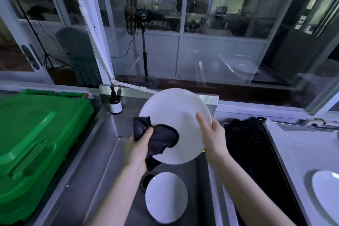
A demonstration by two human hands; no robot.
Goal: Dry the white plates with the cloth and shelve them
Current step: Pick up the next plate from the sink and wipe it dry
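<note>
A large white plate (176,115) is held tilted above the steel sink (102,152). My right hand (213,134) grips its right rim, thumb lying across the plate's face. My left hand (138,149) holds a black cloth (161,137) and presses it against the plate's lower left part. A second white plate (166,197) lies in the sink basin below, beside the drain. A third white plate (326,191) sits on the light tray at the right edge, partly cut off by the frame.
A green plastic bin lid (36,143) fills the left side. A brown pump bottle (115,103) stands at the sink's back corner. A black tray area (249,152) lies right of the sink. Glass windows (220,14) rise behind the counter.
</note>
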